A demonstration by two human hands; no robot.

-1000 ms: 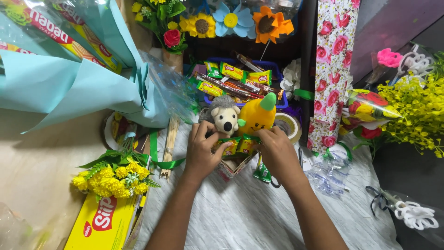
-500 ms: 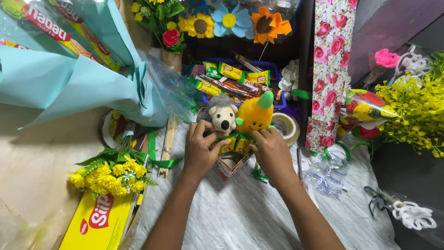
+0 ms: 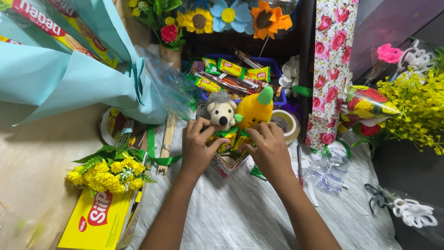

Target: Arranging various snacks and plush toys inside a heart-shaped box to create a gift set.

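My left hand [image 3: 198,147] and my right hand [image 3: 269,150] meet over a small open box [image 3: 230,162] on the white cloth. Both sets of fingers press on green-and-yellow snack packets [image 3: 230,139] stuck upright in the box. Behind the packets stand a small grey-and-cream hedgehog plush [image 3: 220,111] and a yellow plush with a green tip [image 3: 255,110]. The fingertips hide the packets' lower halves.
A large light-blue paper-wrapped bouquet [image 3: 74,78] lies at left. Yellow artificial flowers [image 3: 108,172] rest on a yellow snack carton [image 3: 99,220]. A blue basket of snack bars [image 3: 231,76] sits behind. A tape roll [image 3: 287,122], floral paper roll [image 3: 328,69] and more flowers [image 3: 411,106] are at right.
My hands have stayed on the packets, with the fingers shifting slightly closer together. The plush toys and box have not visibly moved.
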